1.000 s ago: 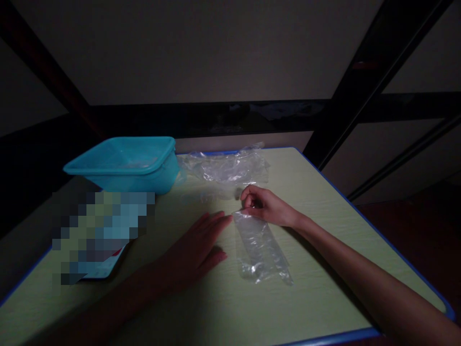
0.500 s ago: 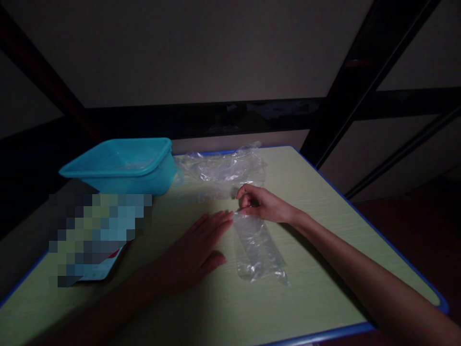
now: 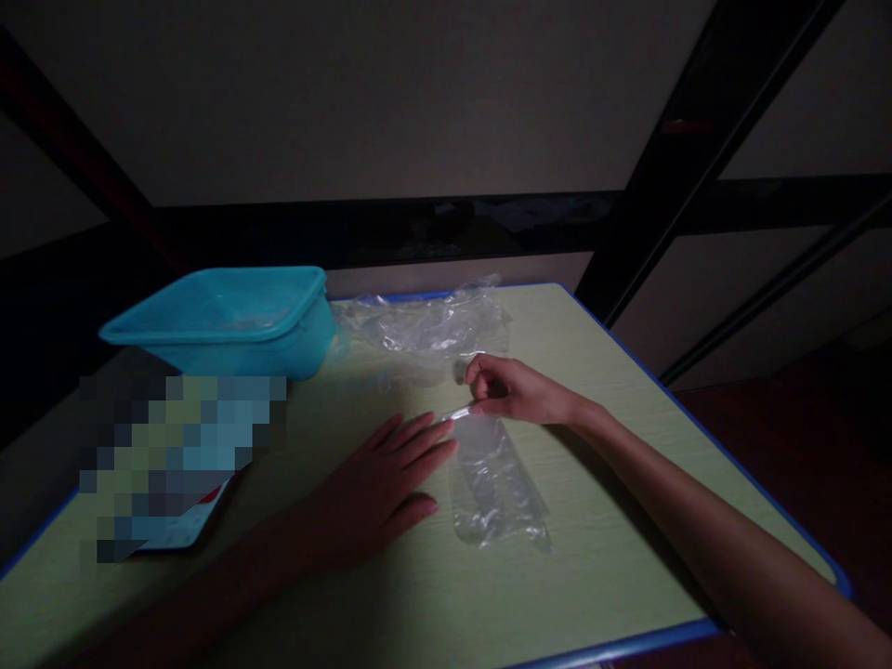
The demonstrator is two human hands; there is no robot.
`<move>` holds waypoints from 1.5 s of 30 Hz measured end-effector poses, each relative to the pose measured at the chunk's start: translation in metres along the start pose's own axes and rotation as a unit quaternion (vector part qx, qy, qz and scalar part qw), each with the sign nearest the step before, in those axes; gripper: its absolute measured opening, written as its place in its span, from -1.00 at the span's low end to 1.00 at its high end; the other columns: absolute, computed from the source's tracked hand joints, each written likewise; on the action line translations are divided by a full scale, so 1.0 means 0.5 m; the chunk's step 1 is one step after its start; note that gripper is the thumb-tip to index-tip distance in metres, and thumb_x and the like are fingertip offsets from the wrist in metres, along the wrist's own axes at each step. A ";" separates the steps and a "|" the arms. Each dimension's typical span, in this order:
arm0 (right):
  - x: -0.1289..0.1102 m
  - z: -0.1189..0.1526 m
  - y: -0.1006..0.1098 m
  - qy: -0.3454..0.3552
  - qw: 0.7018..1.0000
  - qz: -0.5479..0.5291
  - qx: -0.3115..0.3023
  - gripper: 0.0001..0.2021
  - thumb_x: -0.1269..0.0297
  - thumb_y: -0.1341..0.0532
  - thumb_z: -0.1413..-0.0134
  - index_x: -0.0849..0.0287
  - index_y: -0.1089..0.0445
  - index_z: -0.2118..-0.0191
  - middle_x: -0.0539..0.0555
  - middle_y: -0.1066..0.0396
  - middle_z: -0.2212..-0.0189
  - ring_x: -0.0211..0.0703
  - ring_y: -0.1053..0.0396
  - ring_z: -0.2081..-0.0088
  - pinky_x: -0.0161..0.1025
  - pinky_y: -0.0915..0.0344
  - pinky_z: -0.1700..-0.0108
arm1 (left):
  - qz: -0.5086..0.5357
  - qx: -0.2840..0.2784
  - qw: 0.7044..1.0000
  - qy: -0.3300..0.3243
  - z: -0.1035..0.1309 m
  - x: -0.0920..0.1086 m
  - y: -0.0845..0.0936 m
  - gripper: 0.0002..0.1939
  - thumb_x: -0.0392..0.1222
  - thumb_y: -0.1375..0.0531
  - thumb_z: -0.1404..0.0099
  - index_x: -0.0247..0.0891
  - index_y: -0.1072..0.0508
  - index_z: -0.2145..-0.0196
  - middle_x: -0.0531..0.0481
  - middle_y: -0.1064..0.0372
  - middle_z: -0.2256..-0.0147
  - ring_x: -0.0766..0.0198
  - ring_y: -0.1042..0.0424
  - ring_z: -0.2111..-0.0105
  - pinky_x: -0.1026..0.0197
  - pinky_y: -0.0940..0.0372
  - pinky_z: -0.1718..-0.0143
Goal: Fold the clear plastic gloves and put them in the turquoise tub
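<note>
A clear plastic bag (image 3: 498,483) lies on the pale table, its far edge at my fingers. My right hand (image 3: 512,388) pinches that far edge between thumb and curled fingers. Flat on the table to the left, my left hand (image 3: 394,478) has its fingers spread, the fingertips touching the bag's upper left edge. Beyond both hands rests more crumpled clear plastic (image 3: 432,325), close to the table's back edge.
A turquoise plastic basin (image 3: 229,348) stands at the back left of the table (image 3: 627,483). In front of it lies a flat device (image 3: 174,530), mostly blurred out by pixelation. Dark-framed panels rise behind the table.
My left hand's fingers have spread apart. My right hand has shifted slightly up along the bag's far edge, which now looks more stretched between the hands. The view has moved slightly.
</note>
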State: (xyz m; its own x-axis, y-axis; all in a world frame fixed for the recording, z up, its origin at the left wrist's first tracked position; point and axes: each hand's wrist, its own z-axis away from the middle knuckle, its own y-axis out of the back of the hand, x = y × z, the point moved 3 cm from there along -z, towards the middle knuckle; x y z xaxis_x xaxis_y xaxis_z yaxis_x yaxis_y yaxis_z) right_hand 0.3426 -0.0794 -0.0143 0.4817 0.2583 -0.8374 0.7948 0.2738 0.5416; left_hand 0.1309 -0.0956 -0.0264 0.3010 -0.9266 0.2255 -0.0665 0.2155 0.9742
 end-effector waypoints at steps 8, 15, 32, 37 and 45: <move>0.005 0.002 0.015 0.009 0.999 0.047 0.000 -0.77 0.38 -0.26 0.07 0.21 -0.21 0.29 -0.10 -0.20 0.53 -0.32 -0.16 0.50 -0.33 -0.08 0.41 | 0.004 -0.017 1.000 0.016 -0.003 0.004 0.005 -0.46 -0.11 -0.01 -0.33 -0.16 0.01 -0.23 -0.03 0.12 -0.27 0.12 0.19 -0.26 -0.05 0.21 -0.22; 0.008 0.010 0.045 0.035 0.988 0.143 0.051 -0.74 0.27 -0.34 0.13 0.24 -0.30 0.33 -0.04 -0.19 0.49 -0.24 -0.16 0.43 -0.30 -0.09 0.38 | -0.007 -0.016 1.000 0.015 -0.002 0.004 0.005 -0.45 -0.11 -0.02 -0.33 -0.16 0.03 -0.23 -0.01 0.14 -0.28 0.14 0.20 -0.26 -0.05 0.21 -0.22; -0.029 0.023 -0.026 0.096 0.994 -0.025 -0.041 -0.97 0.44 -0.24 0.00 0.28 -0.38 0.39 0.04 -0.32 0.40 -0.29 -0.32 0.40 -0.33 -0.28 0.37 | -0.015 -0.008 1.000 0.005 -0.001 0.003 0.000 -0.45 -0.07 -0.02 -0.33 -0.19 0.02 -0.23 -0.03 0.14 -0.28 0.12 0.19 -0.26 -0.04 0.20 -0.21; -0.025 0.041 -0.013 0.168 0.984 0.044 -0.045 -0.86 0.36 -0.29 0.02 0.28 -0.47 0.29 0.17 -0.42 0.22 -0.15 -0.38 0.16 -0.20 -0.29 0.09 | -0.017 -0.018 1.000 0.012 -0.003 0.004 0.006 -0.46 -0.07 -0.03 -0.33 -0.19 0.00 -0.22 -0.04 0.13 -0.27 0.12 0.18 -0.26 -0.05 0.20 -0.21; -0.008 0.094 0.003 0.152 0.982 0.073 -0.087 -0.58 0.21 -0.32 0.08 0.17 -0.40 0.03 0.22 -0.35 -0.02 -0.08 -0.23 -0.10 -0.06 -0.14 -0.12 | -0.018 -0.006 1.000 0.007 -0.002 0.005 0.003 -0.45 -0.08 -0.04 -0.32 -0.19 -0.02 -0.21 -0.05 0.10 -0.27 0.11 0.16 -0.25 -0.04 0.20 -0.21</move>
State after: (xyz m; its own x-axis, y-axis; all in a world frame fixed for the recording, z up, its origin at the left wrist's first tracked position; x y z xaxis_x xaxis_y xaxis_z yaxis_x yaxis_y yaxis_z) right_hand 0.3592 -0.1236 -0.0135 0.4323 0.5632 -0.7042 0.6381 0.3607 0.6802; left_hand 0.1326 -0.0973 -0.0244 0.3162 -0.9294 0.1901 -0.0446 0.1856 0.9816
